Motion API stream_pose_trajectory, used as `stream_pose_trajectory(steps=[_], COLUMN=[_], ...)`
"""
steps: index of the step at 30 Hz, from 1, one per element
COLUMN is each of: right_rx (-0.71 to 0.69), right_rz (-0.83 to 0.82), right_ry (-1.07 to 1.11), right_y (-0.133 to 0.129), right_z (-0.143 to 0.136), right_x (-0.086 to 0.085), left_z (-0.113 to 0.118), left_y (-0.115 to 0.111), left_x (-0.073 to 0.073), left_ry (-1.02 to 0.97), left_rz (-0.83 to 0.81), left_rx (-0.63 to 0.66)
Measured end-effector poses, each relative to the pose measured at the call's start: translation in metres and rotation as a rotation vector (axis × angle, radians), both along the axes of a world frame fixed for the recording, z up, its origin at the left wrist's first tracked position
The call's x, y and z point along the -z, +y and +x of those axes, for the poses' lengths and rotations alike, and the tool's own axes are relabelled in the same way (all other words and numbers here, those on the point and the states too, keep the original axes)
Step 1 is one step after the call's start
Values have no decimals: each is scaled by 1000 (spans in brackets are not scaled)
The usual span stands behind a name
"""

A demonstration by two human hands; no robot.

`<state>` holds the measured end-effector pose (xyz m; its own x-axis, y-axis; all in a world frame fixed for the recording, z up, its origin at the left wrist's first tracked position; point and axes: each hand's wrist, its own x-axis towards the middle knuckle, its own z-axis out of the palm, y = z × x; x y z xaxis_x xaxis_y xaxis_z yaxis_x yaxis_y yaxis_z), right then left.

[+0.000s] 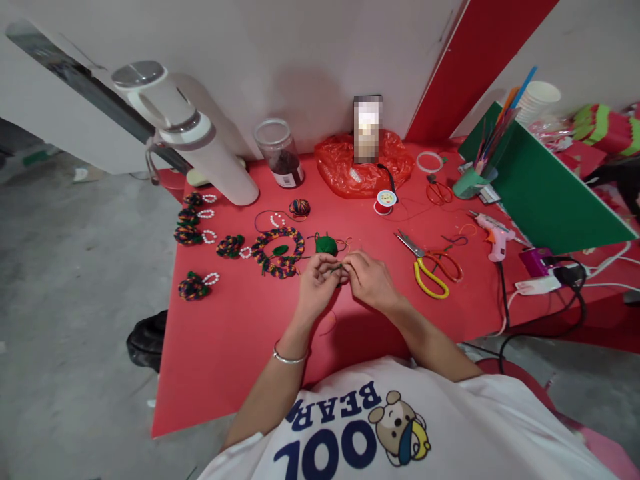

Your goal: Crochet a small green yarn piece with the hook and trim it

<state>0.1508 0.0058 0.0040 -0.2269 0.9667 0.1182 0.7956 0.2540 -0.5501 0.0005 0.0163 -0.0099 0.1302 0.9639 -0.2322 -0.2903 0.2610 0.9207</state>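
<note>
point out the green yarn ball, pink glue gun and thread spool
green yarn ball (325, 244), head view, middle of its yarn
pink glue gun (497, 231), head view, its body
thread spool (386, 198), head view, its round top

Green piece (337, 269), at dial centre, mostly covered by left hand (319, 277) and right hand (369, 279); phone screen (368, 130), one o'clock, blurred; jar label (287, 180), eleven o'clock, illegible; white shirt (465, 420), five o'clock, cut off by lower edge.

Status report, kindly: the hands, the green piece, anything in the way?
Left hand and right hand close together, pinching green piece. Piece mostly hidden. Green ball just beyond, scissors apart on right; neither seems in the way.
</note>
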Motion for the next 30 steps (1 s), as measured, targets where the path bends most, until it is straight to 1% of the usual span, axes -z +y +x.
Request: stream_pose_trajectory(steps=[5, 12, 16, 21, 25, 30], right_rx=[-6, 0, -20, -2, -14, -15], right_rz=[13, 48, 52, 76, 89, 88], right_ry=[65, 157, 179, 224, 203, 152], right_y=[0, -1, -1, -1, -1, 0], right_z=[0, 3, 4, 5, 4, 4], right_x=[4, 11, 11, 11, 12, 10], left_z=[1, 2, 1, 1, 1, 1], left_y=[1, 0, 0, 1, 1, 1], left_x=[-1, -1, -1, 1, 4, 6], left_ry=[29, 20, 44, 47, 48, 28], left_rz=[-6, -14, -6, 31, 58, 52], left_rx=[-15, -24, -8, -24, -34, -31])
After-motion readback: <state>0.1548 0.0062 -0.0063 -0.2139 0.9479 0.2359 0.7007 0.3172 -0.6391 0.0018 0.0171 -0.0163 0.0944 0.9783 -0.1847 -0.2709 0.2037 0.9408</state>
